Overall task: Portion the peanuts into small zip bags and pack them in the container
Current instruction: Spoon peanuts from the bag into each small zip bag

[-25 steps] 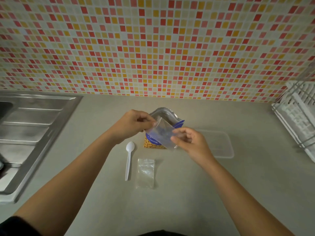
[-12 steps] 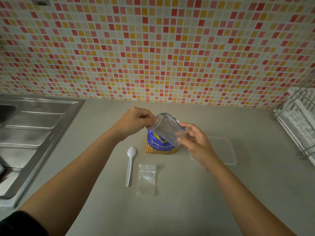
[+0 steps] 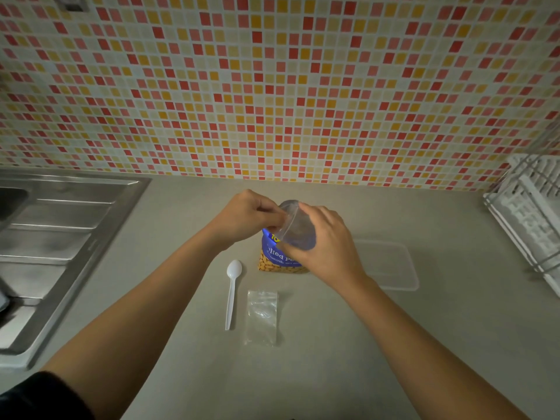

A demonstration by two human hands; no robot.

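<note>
Both hands, left hand [image 3: 247, 215] and right hand [image 3: 325, 242], pinch one small zip bag [image 3: 295, 227] above the peanut packet [image 3: 277, 259].

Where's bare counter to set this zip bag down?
Bare counter lies between the container and the dish rack, along the tiled wall behind the peanut bag, and between the sink and the spoon. Crowded mid-counter: spoon, spare zip bag, peanut bag, and the left hand and right hand gripping the held zip bag.

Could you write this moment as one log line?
left hand, right hand: grip zip bag | peanut pack: upright | spoon: untouched
</note>
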